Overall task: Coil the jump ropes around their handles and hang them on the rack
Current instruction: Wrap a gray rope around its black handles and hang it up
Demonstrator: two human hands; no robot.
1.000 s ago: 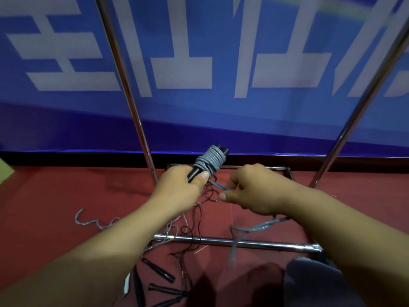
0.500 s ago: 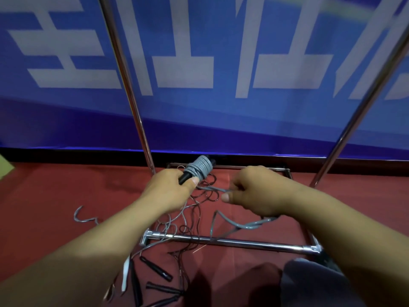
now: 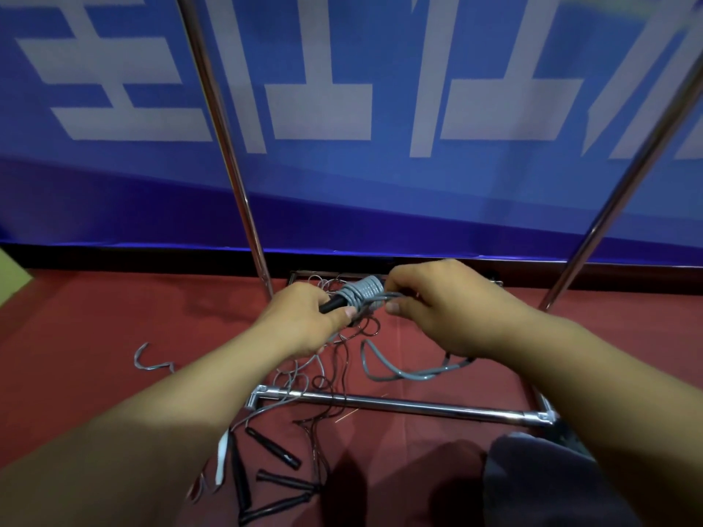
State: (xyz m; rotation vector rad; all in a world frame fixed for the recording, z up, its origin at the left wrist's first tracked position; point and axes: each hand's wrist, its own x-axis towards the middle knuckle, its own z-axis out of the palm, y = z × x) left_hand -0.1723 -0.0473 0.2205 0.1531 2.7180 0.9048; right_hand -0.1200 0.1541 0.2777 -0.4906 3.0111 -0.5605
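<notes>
My left hand (image 3: 300,321) grips the black handles (image 3: 331,305) of a grey jump rope, with several turns of grey rope (image 3: 365,291) coiled around their far end. My right hand (image 3: 445,310) pinches the grey rope right beside the coil; a loose loop of it (image 3: 403,372) hangs below that hand. The metal rack shows two slanted uprights, one on the left (image 3: 228,157) and one on the right (image 3: 624,192), and a low front bar (image 3: 411,404).
Several black handles (image 3: 272,446) and thin dark ropes (image 3: 334,378) lie tangled on the red floor at the rack's base. A grey rope end (image 3: 146,361) curls on the floor at left. A blue banner (image 3: 380,192) stands behind the rack.
My right hand has moved up and left to the coil, bringing the rope against the handles. The hanging loop has grown shorter and swung left.
</notes>
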